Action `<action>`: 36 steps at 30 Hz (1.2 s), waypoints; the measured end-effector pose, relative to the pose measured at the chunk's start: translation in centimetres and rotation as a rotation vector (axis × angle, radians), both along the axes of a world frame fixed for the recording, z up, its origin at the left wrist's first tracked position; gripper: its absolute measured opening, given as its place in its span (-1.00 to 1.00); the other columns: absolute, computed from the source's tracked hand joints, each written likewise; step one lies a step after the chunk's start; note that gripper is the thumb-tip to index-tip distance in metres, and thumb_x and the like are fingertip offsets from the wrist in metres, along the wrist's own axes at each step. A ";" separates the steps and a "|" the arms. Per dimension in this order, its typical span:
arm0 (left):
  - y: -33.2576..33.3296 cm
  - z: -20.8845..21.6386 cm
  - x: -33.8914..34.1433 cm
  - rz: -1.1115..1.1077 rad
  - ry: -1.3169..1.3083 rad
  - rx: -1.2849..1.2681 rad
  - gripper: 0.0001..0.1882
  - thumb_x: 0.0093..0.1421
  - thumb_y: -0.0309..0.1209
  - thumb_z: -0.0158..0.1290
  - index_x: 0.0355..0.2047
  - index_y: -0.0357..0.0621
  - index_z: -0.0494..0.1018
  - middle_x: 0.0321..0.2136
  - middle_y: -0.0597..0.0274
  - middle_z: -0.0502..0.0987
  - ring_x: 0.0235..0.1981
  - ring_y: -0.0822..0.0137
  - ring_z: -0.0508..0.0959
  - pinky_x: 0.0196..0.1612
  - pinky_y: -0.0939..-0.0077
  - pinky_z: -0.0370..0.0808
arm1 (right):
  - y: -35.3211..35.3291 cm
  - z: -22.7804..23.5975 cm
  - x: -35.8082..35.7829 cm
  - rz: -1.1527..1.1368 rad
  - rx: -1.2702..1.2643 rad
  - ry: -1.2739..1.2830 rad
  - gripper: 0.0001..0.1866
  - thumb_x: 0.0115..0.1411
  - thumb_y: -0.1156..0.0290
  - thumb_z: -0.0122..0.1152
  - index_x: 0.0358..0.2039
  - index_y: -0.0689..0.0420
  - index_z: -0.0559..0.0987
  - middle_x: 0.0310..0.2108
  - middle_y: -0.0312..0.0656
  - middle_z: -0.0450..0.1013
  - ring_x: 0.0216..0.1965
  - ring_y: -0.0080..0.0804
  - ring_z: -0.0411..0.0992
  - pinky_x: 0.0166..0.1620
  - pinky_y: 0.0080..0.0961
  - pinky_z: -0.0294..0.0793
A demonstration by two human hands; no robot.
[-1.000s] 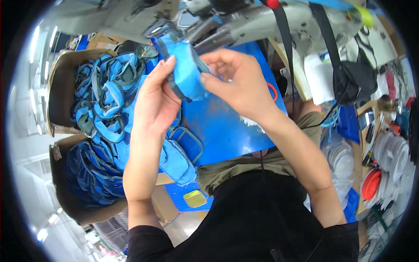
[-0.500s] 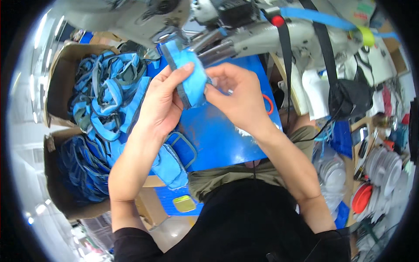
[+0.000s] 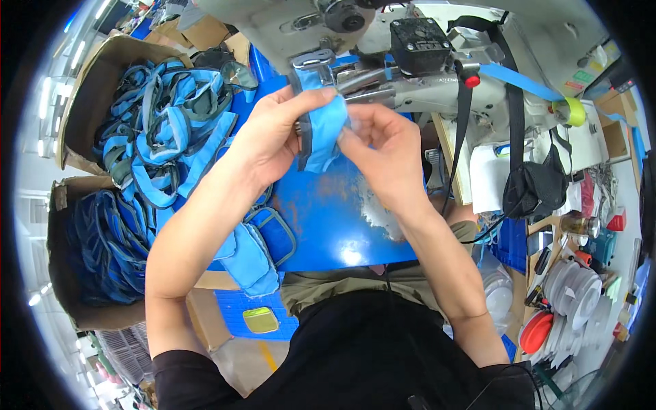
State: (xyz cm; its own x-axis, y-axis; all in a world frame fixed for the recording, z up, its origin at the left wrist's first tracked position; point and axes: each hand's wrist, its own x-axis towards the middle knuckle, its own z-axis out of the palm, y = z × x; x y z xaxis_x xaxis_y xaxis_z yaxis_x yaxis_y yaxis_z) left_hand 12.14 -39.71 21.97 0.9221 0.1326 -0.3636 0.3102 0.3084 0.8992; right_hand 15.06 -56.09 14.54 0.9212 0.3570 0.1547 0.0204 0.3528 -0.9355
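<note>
The left grip (image 3: pixel 277 133) is closed on a light-blue fabric piece (image 3: pixel 326 126) with dark edging, thumb laid across its face and fingers behind. The right grip (image 3: pixel 384 152) has thumb and fingers drawn nearly together at the piece's right edge and seems to pinch it, though the fingertips are blurred and partly hidden. The fabric piece is held up above the blue counter (image 3: pixel 321 222), its upper end beneath the head of a sewing machine (image 3: pixel 434 92); whether it touches the metal parts there, I cannot tell.

Left of the hands, one cardboard box (image 3: pixel 78 113) is heaped with blue fabric bands (image 3: pixel 160 147) edged in grey, some spilling over its side. Below it, a second carton (image 3: pixel 61 273) holds darker blue panels (image 3: pixel 109 246). Flat light-blue pieces (image 3: pixel 251 265) overhang the counter's near edge, just beside a rounded, grey-edged panel (image 3: pixel 275 236).
</note>
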 end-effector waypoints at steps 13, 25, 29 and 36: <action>0.3 -1.4 -2.4 0.082 -0.279 0.157 -0.82 0.43 -0.36 0.12 -0.12 -0.22 0.59 -0.19 0.21 0.69 -0.22 0.46 0.66 -0.13 0.52 0.59 | 0.3 -1.0 0.8 -0.338 -0.137 -0.515 -0.78 0.02 0.52 0.40 -0.27 0.19 0.62 -0.38 -0.10 0.58 -0.35 -0.20 0.62 -0.26 -0.30 0.59; 0.1 -1.0 -2.4 0.028 -0.114 -0.075 -0.73 0.45 -0.33 0.06 0.04 -0.25 0.49 -0.08 0.18 0.66 -0.09 0.34 0.68 0.01 0.36 0.64 | 0.8 -2.0 0.6 -0.320 -0.071 -0.503 -0.79 0.03 0.56 0.41 -0.28 0.19 0.62 -0.35 -0.14 0.57 -0.32 -0.25 0.60 -0.26 -0.36 0.58; -0.1 -1.4 -2.7 0.031 -0.088 -0.073 -0.76 0.43 -0.37 0.09 -0.01 -0.26 0.51 -0.12 0.18 0.66 -0.14 0.37 0.69 -0.03 0.41 0.65 | 0.8 -2.6 0.4 -0.337 -0.060 -0.493 -0.81 0.06 0.54 0.42 -0.27 0.17 0.66 -0.36 -0.23 0.59 -0.34 -0.42 0.57 -0.32 -0.53 0.45; -0.7 -1.1 -2.5 0.030 -0.089 -0.038 -0.79 0.33 -0.46 0.19 -0.06 -0.24 0.54 -0.18 0.21 0.68 -0.19 0.41 0.69 -0.07 0.49 0.65 | 0.4 -2.1 0.2 -0.294 -0.151 -0.481 -0.81 0.07 0.52 0.40 -0.26 0.15 0.65 -0.36 -0.16 0.58 -0.34 -0.29 0.58 -0.28 -0.41 0.52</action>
State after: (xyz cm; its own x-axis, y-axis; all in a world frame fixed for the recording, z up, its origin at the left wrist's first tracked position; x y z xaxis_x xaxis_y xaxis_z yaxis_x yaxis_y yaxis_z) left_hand 9.66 -40.44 20.89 0.9469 0.1479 -0.2855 0.2197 0.3505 0.9104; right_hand 15.26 -55.69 12.42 0.8237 0.1478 0.5474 0.5321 0.1319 -0.8363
